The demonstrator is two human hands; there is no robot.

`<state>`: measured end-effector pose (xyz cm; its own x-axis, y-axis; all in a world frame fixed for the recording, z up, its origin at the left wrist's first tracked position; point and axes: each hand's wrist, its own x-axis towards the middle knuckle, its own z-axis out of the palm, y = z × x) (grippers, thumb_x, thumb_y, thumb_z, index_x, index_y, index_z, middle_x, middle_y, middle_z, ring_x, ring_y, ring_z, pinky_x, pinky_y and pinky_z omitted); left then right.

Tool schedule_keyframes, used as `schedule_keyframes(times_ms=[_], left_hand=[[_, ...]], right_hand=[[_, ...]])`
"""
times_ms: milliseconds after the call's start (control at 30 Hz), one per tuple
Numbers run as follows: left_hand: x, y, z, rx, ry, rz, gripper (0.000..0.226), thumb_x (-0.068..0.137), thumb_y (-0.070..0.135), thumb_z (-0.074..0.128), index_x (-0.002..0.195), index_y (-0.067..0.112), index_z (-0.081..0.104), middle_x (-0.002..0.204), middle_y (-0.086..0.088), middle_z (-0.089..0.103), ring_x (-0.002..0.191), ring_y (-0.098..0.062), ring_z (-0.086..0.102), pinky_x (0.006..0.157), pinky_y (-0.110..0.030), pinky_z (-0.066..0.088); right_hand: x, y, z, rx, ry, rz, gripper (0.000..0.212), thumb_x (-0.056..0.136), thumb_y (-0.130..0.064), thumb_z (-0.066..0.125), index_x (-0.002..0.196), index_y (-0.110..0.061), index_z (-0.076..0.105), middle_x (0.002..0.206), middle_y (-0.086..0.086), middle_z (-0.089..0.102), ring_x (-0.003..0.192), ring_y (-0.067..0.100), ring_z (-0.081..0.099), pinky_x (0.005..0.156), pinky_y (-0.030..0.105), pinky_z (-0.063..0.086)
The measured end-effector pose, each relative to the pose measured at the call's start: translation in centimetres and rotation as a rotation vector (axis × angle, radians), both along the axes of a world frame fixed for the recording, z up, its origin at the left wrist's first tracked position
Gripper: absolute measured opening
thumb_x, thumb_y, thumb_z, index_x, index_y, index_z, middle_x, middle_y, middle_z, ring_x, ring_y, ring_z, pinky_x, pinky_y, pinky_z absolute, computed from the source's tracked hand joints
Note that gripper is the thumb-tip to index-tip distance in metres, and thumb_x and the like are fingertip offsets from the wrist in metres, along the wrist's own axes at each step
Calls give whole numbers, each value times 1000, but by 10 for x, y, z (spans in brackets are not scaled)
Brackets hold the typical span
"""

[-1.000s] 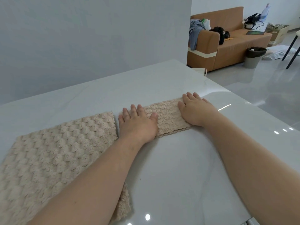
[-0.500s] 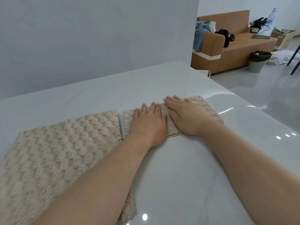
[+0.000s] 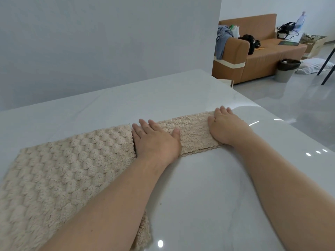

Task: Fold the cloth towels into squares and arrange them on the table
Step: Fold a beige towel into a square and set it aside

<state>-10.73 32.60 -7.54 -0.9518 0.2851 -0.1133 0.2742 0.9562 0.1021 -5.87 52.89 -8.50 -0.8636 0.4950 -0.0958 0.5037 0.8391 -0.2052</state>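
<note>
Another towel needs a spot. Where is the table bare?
Bare table runs behind both towels to the wall, and between the forearms. The large towel crowds the left; the left hand and right hand press the folded towel.

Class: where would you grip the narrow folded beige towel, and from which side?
Probably its right short end, under the right hand, from the right: the narrow folded beige towel lies flat and long sideways, so that end folds toward the left hand.

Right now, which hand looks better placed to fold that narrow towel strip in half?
Probably the right hand: it lies flat on the free end of the towel strip, while the left hand pins the end beside the larger towel.
</note>
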Motion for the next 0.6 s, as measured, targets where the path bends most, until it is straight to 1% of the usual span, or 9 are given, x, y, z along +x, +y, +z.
schedule_keyframes(times_ms=[67,100,167,200,267,333,433,600], left_hand=[[1,1,0,2,135,-111,84,101,59,7,158,-2,-2,166,-24,-8,154,-39,-11,125,-50,-6],[1,2,0,35,197,-209,79,103,55,7,159,0,1,167,-20,-6,155,-34,-8,126,-49,-4],[0,6,-1,107,240,-399,68,106,47,9,161,7,9,169,-11,3,157,-26,-1,127,-45,1],[-1,7,-2,115,220,-452,66,106,46,10,161,10,12,170,-8,6,157,-24,3,127,-44,4],[-2,8,-8,71,164,-484,65,106,46,10,162,13,10,170,-4,7,157,-22,4,127,-42,4],[-3,7,-11,22,136,-472,67,105,50,8,162,14,5,170,-4,4,157,-22,2,127,-43,3],[-1,4,-9,-4,100,-392,75,102,57,5,162,12,0,170,-8,-1,157,-27,-4,127,-46,1],[5,-2,-3,-21,-17,-108,86,99,64,4,159,3,-9,167,-18,-11,154,-40,-10,125,-50,-6]], right_hand=[[5,2,3,10,38,-63,66,104,-36,9,160,-3,11,169,14,4,157,27,0,127,45,2],[7,0,5,52,90,-27,63,106,-36,13,161,-4,10,170,12,4,157,25,-1,127,44,0],[12,-14,10,117,203,169,61,108,-36,18,162,-10,10,170,6,4,157,19,-1,127,39,-1],[12,-22,11,100,227,280,59,109,-36,19,163,-13,11,170,2,5,157,16,0,126,36,-1],[11,-34,8,59,153,434,57,110,-37,20,163,-20,12,170,-4,8,156,11,2,126,32,1],[8,-35,4,64,88,459,56,109,-39,18,163,-24,12,170,-7,10,156,11,3,126,33,2],[8,-24,4,57,54,359,58,108,-44,15,163,-25,10,170,-7,6,156,12,1,127,35,2],[9,-2,2,15,23,181,61,108,-44,13,163,-18,9,171,-2,5,157,16,0,127,38,2]])
